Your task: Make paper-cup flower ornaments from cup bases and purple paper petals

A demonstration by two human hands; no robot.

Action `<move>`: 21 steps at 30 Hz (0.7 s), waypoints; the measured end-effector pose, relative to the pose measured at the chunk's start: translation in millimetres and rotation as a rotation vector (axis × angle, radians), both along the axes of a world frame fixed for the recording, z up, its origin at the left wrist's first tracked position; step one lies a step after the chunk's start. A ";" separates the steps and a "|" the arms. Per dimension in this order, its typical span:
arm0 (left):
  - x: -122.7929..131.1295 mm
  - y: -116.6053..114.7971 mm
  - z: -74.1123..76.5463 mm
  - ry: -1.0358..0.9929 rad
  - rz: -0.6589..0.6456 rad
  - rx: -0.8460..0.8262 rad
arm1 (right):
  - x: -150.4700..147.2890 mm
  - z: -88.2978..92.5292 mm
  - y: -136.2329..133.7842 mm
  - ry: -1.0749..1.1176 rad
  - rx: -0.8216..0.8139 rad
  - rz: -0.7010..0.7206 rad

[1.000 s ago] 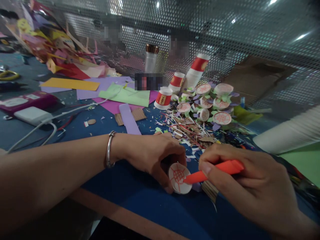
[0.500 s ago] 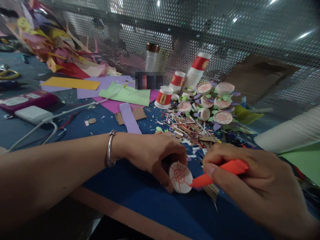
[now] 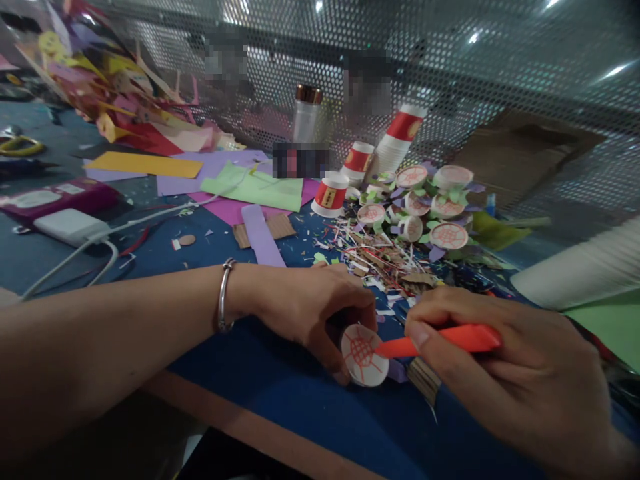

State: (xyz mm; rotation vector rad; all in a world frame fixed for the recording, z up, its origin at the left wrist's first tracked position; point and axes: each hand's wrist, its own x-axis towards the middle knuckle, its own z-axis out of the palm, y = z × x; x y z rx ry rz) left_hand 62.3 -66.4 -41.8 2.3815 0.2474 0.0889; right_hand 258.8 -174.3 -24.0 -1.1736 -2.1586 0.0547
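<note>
1. At the near edge of the blue table cover (image 3: 280, 393), our left hand (image 3: 305, 307) pinches a small paper cup (image 3: 364, 355) lying on its side. The fingers are closed around its wall, and its round white base faces us.
2. Our right hand (image 3: 500, 373) is wrapped shut around an orange marker (image 3: 440, 339). The tip touches the right side of the base, where a red grid with spokes is drawn. We judge the drawing to be under way. Carrying on calls for keeping the cup from rolling and a light tip on thin paper.
3. A smooth metal bracelet (image 3: 223, 295) circles our left wrist.
4. Just beyond lies a heap of thin paper snippets (image 3: 380, 257) in white, red and brown.
5. Behind it, more cups with the red pattern (image 3: 430, 200) cluster among purple and green paper petals, beside upright red-banded cups (image 3: 330, 193).
6. Farthest off are flat coloured sheets (image 3: 255, 188) and a shiny perforated metal wall (image 3: 450, 67).
</note>
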 end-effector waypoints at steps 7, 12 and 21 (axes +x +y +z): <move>-0.1 -2.5 3.2 0.018 0.020 0.003 | 1.3 1.0 -0.4 -0.060 0.011 -0.019; -0.1 -1.7 1.6 0.005 0.009 0.008 | -1.5 6.4 -0.4 -0.165 0.072 -0.037; 0.2 -2.4 2.4 0.003 0.003 0.033 | -0.6 8.4 -7.0 0.030 0.092 -0.191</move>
